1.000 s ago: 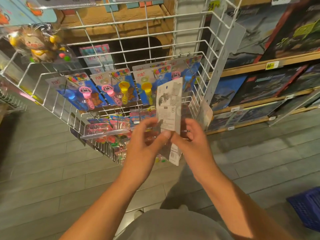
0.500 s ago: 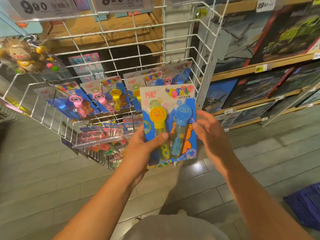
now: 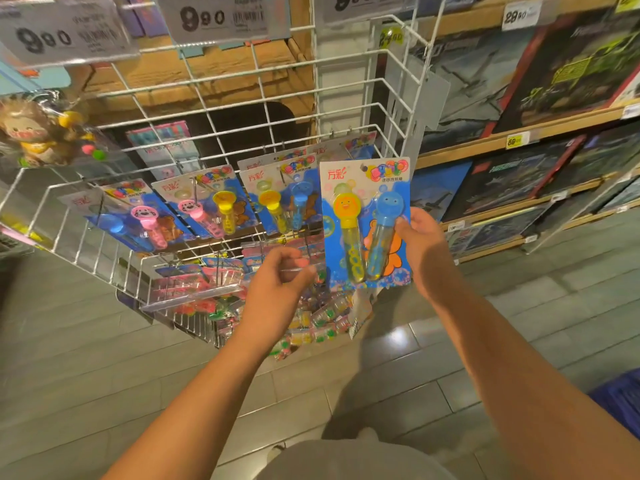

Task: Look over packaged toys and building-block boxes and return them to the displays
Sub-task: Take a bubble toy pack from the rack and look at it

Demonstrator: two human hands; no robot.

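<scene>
The right hand (image 3: 420,247) holds a bubble toy pack (image 3: 366,223) by its right edge. Its fingers (image 3: 403,225) are clamped on the card, thumb in front. The pack faces us, upright, in the air, just in front of the wire rack (image 3: 242,109). It shows a yellow wand and a blue wand.

The left hand (image 3: 277,289) is at about 8 o'clock from the pack and does not touch it. Its fingers are curled together with nothing in them.

More of the same bubble packs (image 3: 214,202) hang in a row on the rack, at 9 o'clock from the held one. Big block boxes (image 3: 554,81) stand on the shelves at 2 o'clock.

I think the looking part is nearly done for this pack. It is not hung up yet. It must go on a hook, and the block boxes are still to check.
</scene>
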